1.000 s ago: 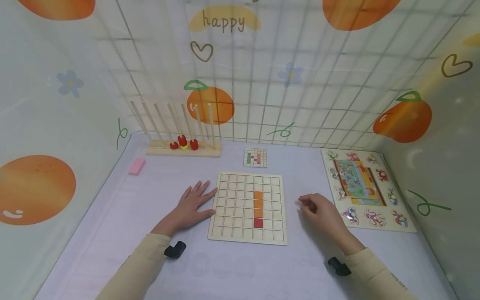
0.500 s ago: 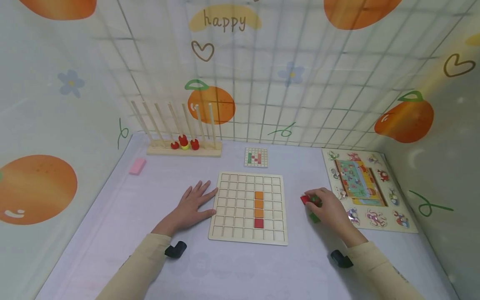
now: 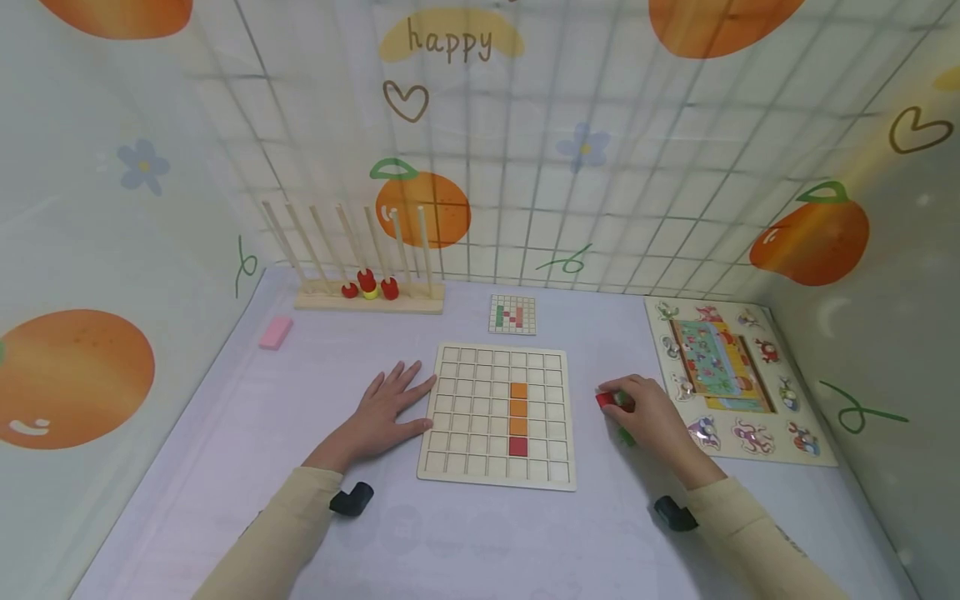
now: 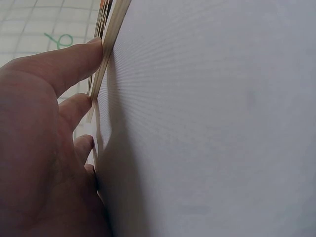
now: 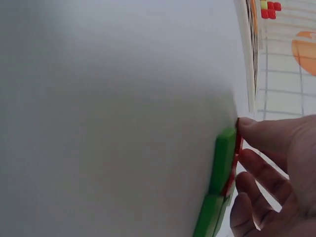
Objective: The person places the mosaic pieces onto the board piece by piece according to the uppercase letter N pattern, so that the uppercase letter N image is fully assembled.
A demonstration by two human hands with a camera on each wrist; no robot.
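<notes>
My left hand (image 3: 381,414) lies flat with spread fingers on the table, its thumb and a fingertip touching the left edge of the wooden grid board (image 3: 457,468). In that board's grid sit several orange squares (image 3: 518,408) in a column above a red square (image 3: 517,447). To the right of the board, my right hand (image 3: 651,417) pinches a small red block (image 3: 604,401) between thumb and fingers, close to the tabletop. Green blocks (image 5: 223,160) lie against and below it in the right wrist view, partly hidden by the hand in the head view.
Behind the board lies a small pattern card (image 3: 512,315). A wooden peg rack (image 3: 367,304) with several beads stands at the back left, near a pink block (image 3: 276,332). At the right is an animal picture puzzle board (image 3: 738,437). Fabric walls (image 3: 495,125) enclose the table.
My right hand first hovers with curled fingers and no block showing. Then red and green blocks appear at its fingertips, and it shifts slightly left with the red one. The left hand stays put.
</notes>
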